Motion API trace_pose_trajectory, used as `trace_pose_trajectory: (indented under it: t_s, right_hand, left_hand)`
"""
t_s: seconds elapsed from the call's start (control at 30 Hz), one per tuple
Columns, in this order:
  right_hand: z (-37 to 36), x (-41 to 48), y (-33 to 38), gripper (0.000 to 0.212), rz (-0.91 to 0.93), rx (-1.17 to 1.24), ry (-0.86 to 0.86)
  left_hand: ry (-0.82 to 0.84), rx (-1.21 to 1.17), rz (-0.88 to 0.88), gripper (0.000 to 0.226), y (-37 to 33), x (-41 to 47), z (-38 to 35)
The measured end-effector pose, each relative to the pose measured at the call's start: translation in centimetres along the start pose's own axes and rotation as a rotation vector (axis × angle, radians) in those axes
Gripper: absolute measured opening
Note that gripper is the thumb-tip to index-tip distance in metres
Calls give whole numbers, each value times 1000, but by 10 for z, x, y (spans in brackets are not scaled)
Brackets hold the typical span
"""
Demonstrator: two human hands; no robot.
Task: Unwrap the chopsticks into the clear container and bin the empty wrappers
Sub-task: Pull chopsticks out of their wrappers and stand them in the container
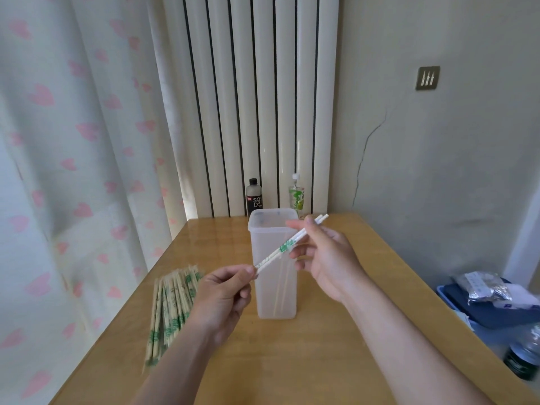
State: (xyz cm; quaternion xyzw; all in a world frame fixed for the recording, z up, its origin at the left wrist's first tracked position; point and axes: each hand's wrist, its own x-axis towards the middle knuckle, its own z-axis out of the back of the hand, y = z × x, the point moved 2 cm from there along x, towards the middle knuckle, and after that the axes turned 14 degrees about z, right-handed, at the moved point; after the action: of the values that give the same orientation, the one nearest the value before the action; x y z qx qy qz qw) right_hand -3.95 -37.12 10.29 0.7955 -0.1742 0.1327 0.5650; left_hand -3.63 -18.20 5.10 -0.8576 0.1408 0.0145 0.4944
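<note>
Forearms are cut off by the lower frame edge. One wrapped chopstick pair (pixel 274 254) is held before the clear container (pixel 266 290), long axis slanting lower left to upper right, bare ends uppermost. Its lower end is pinched in the left hand (pixel 225 290) grip; its upper part is clasped by the right hand (pixel 324 255). Sticks inside show only faintly. A wrapped stack (pixel 172 311) lies on the worktop (pixel 321 346).

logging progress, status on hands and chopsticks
Left hand pinches wrapper end, right hand grips chopsticks. Tips poke out near container top. Nothing in the way.
</note>
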Motion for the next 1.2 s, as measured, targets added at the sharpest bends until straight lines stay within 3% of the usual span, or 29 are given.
trace_pose_trajectory:
  t_s: [0.23, 0.37, 0.63, 0.87, 1.2]
  right_hand:
    - [10, -2, -7, 28, 9, 22, -67]
    - [-5, -11, -19, 22, -70, 64, -12]
    - [-13, -16, -19, 24, -119, 30, 91]
    - [5, -8, -4, 39, 14, 18, 21]
    - [28, -6, 10, 44, 38, 113, -172]
  left_hand:
    - [1, 111, -13, 18, -9, -3, 14]
    - [-15, 91, -18, 8, -7, -3, 8]
    - [-6, 82, 4, 11, -5, -4, 8]
    - [21, 107, 10, 8, -9, -3, 12]
    - [5, 215, -3, 10, -27, -7, 33]
